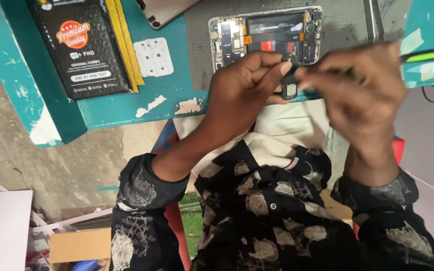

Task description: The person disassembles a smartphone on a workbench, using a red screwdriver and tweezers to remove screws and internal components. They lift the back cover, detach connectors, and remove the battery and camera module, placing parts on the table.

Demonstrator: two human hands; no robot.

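Holding a small dark component between thumb and forefinger of my left hand, I keep it just above the near edge of the teal workbench. The grip is narrow and pinched shut on the part. My right hand meets it from the other side, closed around a tool with a green and black handle; the tip appears to touch the component, though motion blur prevents confirmation.

Head view, findings: the opened phone lies back-off on the grey mat, just beyond my hands, its boards and flex cables exposed. A black screen-replacement package sits well to the left, with a white adhesive sheet between it and the phone.

Judgement on the step in hand: the part is small, so the pinch should stay at its edges, leaving its face free for the tool. Steadying both wrists against the bench edge would reduce shake, and light pressure would suit such a small piece.

Limits of observation: the right hand is heavily blurred and its fingers cannot be separated. The tool tip is hidden behind them. The component's kind cannot be determined. The phone's lower edge is covered by my hands, and another device at the top edge is cut off.
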